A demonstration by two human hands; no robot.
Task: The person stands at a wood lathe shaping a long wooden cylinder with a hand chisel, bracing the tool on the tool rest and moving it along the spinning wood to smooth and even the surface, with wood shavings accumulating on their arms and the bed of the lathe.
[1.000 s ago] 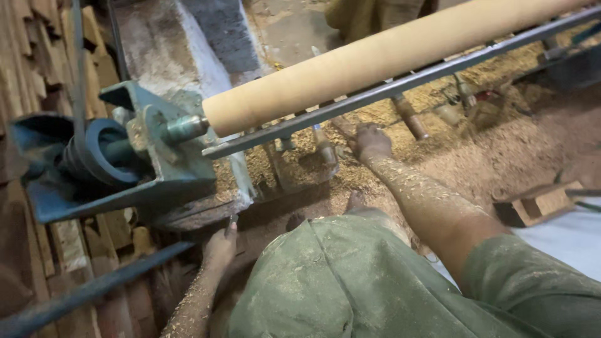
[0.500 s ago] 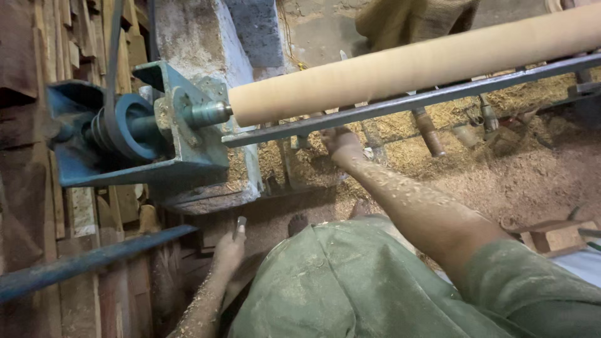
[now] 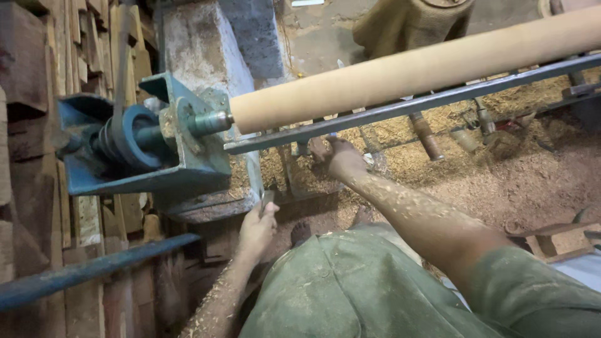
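Under the lathe's rail (image 3: 400, 107), the right hand (image 3: 341, 158) grips a clamp; the left hand (image 3: 256, 226) holds a lever; the wooden cylinder (image 3: 413, 67) is already rounded smooth.

Pale, smooth, matt wooden cylinder (image 3: 413, 69); dull grey metal rail (image 3: 400, 107); blue painted metal headstock (image 3: 156, 144), chipped and dusty; rough sawdust (image 3: 501, 181) on the floor; matt green cloth trousers (image 3: 350, 288), dust-flecked.
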